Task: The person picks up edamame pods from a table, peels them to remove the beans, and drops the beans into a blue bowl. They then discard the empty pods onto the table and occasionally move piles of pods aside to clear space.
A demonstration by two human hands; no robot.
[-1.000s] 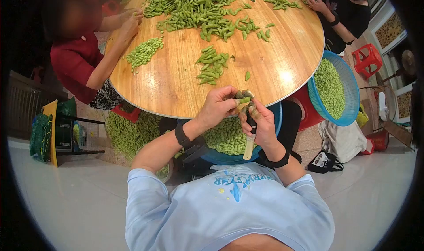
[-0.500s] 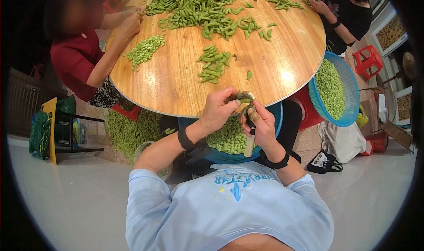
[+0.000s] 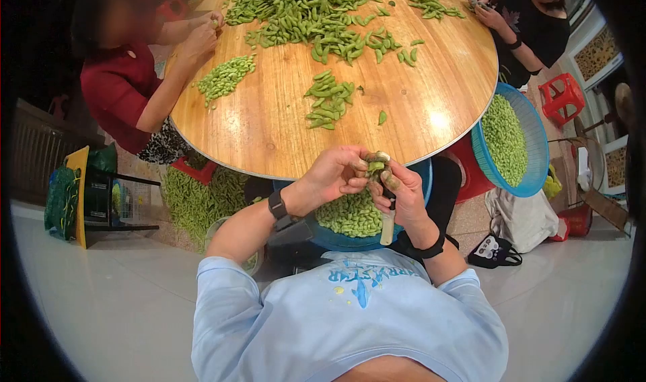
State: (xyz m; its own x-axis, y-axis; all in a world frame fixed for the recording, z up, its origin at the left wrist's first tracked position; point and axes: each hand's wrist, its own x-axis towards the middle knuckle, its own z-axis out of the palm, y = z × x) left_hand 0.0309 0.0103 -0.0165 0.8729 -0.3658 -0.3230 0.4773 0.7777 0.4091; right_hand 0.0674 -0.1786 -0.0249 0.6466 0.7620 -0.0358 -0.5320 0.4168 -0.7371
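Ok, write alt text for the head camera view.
The left hand pinches a green soybean pod and the right hand grips a pale-handled knife beside it, above a blue basin of beans. A heap of pods lies on the round wooden table.

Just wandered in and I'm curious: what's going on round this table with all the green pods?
The camera wearer pinches one green pod between the left hand and right hand; the right also grips a pale-handled tool. Below them sits a blue basin of pods. A heap of pods lies on the round wooden table, where a person in red and a person in black handle pods.
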